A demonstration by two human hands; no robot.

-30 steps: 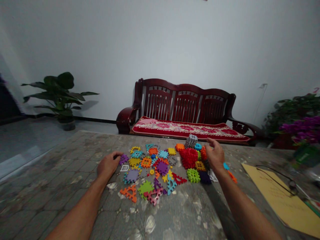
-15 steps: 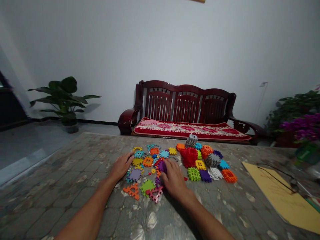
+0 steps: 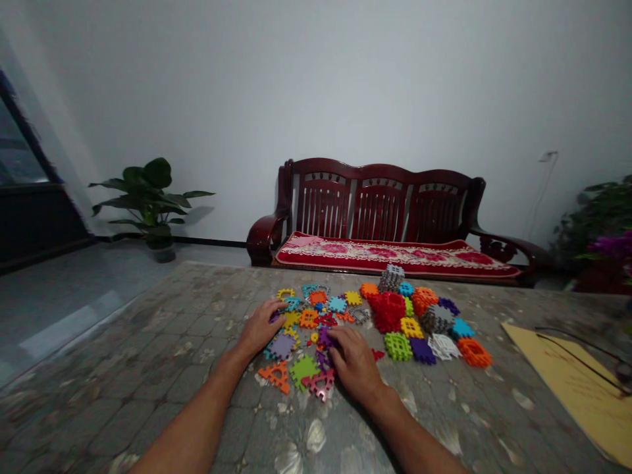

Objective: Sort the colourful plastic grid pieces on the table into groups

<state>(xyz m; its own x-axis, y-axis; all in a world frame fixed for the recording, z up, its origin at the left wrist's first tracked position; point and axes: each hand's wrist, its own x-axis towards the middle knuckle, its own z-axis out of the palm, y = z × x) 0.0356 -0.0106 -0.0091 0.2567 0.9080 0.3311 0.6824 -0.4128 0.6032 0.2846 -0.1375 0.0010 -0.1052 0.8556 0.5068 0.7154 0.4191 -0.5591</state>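
Observation:
A spread of flat, toothed plastic building pieces (image 3: 309,319) in many colours lies on the patterned table (image 3: 162,355). To their right stand assembled cubes, among them a red one (image 3: 386,311), a green one (image 3: 397,345) and an orange one (image 3: 474,352). My left hand (image 3: 259,327) rests palm down on the left edge of the flat pieces, fingers reaching over a purple piece (image 3: 281,345). My right hand (image 3: 354,363) lies on the pieces near the middle, fingers curled on small purple and red parts. What the fingers hold, if anything, is hidden.
A yellow sheet (image 3: 575,388) with a dark cord (image 3: 582,349) lies at the table's right. Beyond the table stand a dark wooden bench (image 3: 380,210) with a red cushion, a potted plant (image 3: 151,197) at left and purple flowers (image 3: 612,247) at right.
My right hand has swung from the cubes at the right to the flat pieces in the middle. My left hand has slid right onto the pile's edge. The view has shifted left.

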